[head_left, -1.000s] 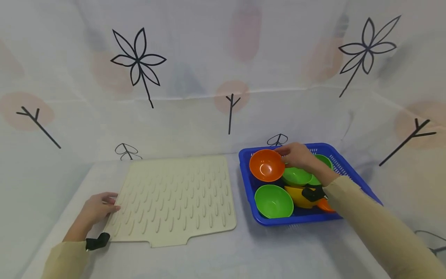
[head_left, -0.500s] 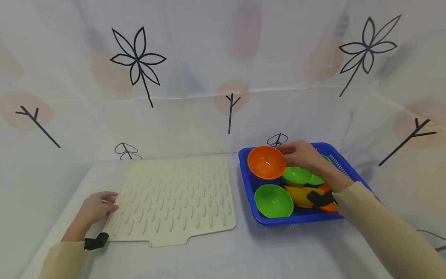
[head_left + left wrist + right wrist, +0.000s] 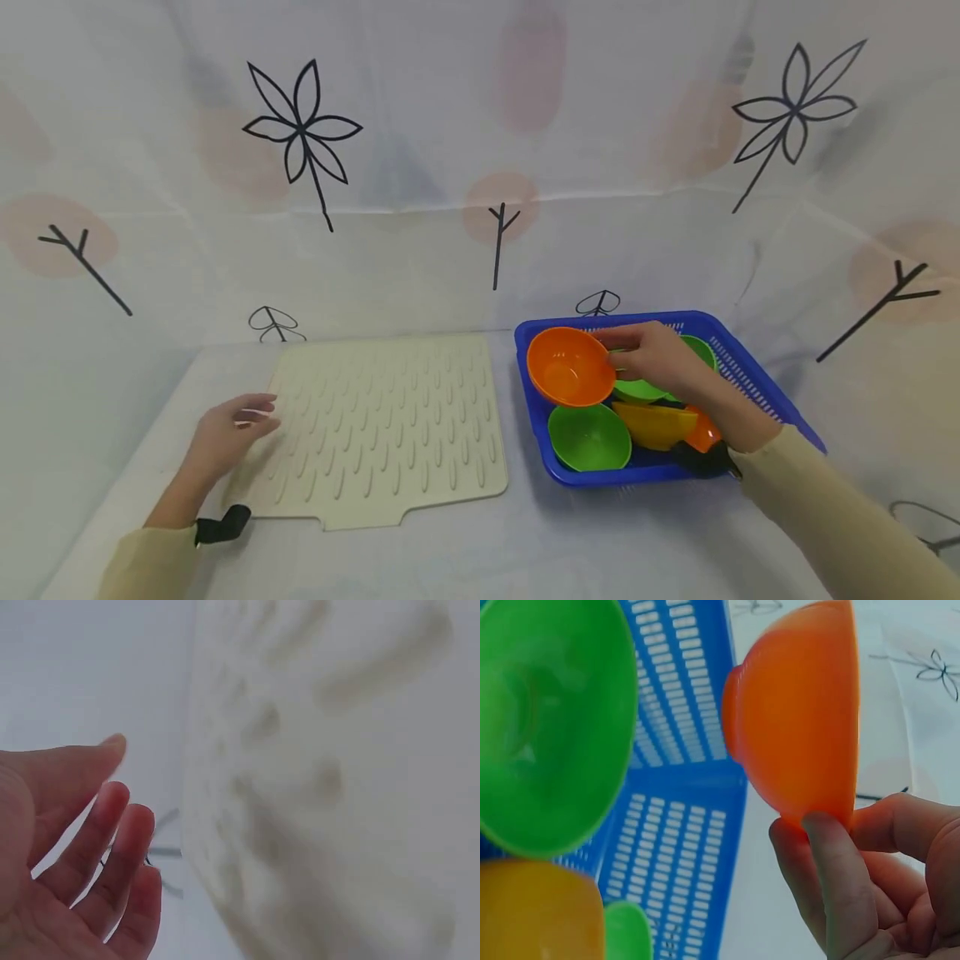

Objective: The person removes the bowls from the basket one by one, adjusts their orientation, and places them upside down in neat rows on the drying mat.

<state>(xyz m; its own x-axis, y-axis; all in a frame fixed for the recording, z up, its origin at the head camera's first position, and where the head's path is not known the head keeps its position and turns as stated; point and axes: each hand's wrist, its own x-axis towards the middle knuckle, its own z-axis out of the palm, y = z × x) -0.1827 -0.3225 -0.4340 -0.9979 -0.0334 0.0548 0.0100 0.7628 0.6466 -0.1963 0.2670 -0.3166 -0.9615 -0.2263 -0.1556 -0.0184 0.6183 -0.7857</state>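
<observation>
While tilted leftward, orange bowl (image 3: 570,367) pinched by right hand (image 3: 660,357) (fingers on rim), left hand (image 3: 228,429) relaxed.

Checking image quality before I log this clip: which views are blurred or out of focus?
Head view: sharp, evenly lit, edges bowed by the wide lens. Left wrist view: the cream mat is heavily blurred, the left hand soft. Right wrist view: the orange bowl is clear.

three green bowls (image 3: 588,433), two orange bowls (image 3: 568,367), one yellow bowl (image 3: 654,422)
</observation>
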